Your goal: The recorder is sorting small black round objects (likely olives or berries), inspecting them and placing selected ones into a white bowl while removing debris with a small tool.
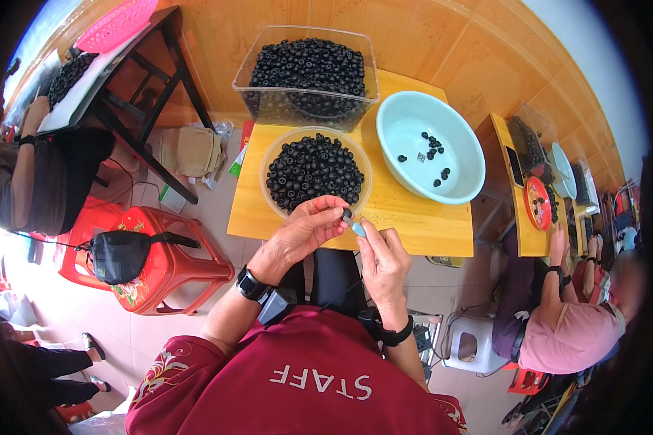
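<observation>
My left hand (306,230) pinches a small round black part (347,215) between thumb and fingertips, over the table's front edge. Close beside it, my right hand (384,264) grips a small light blue tool (358,229), its tip pointing at the part. Whether the tip touches the part is too small to tell. Just beyond my hands stands a round clear tub (367,168) heaped with black ring-like parts (315,170). To the right, a light blue basin (466,156) holds several loose black parts (432,148) and a small grey square piece (421,157).
A clear rectangular bin (297,109) full of black parts stands at the back of the yellow table (428,235). Red stools (167,279) with a black pouch (121,257) are at left. Other people work at tables on both sides; a white stool (473,344) stands right.
</observation>
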Available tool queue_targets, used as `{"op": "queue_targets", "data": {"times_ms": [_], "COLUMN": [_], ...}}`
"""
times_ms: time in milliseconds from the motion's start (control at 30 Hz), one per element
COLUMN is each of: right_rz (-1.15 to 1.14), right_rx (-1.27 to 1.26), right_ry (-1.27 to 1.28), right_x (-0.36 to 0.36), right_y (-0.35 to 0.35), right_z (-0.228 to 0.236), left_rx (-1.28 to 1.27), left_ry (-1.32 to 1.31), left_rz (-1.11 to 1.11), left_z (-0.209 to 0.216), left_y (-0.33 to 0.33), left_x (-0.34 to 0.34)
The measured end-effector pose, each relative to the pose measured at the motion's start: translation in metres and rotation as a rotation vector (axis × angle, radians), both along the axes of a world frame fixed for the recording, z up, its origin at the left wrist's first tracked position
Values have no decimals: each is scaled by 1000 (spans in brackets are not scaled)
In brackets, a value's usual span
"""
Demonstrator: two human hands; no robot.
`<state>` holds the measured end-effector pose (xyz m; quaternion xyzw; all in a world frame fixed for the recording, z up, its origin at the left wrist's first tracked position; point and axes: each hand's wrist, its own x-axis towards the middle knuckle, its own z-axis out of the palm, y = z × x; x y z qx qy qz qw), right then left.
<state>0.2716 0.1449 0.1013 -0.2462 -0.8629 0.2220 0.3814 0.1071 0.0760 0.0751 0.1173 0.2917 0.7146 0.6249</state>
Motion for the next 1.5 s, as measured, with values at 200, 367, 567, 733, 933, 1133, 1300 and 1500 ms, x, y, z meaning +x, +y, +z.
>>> {"op": "queue_targets", "data": {"times_ms": [200,367,567,733,933,1133,1300,1500], "right_rz": [-2,-14,-9,1,8,-204,-274,-325], "right_rx": [27,36,36,21,-24,-16,-98,-97], "right_ry": [-1,6,16,45,59,-111,-51,-143], "right_x": [1,1,1,-1,-7,8,24,33], "right_y": [1,2,3,5,4,35,50,57], "right_z": [1,1,-2,-5,-10,-50,-51,-78], "left_rx": [5,-8,-2,14,-29,113,109,67], "left_ry": [3,-5,-11,10,7,-12,-17,-8], "left_rz": [-4,-5,-14,-33,11,-152,-105,-125], "left_z": [2,2,0,2,-4,25,12,11], "left_y": [0,0,0,1,0,-11,-6,17], "left_x": [1,2,1,-1,-4,4,-3,-1]}}
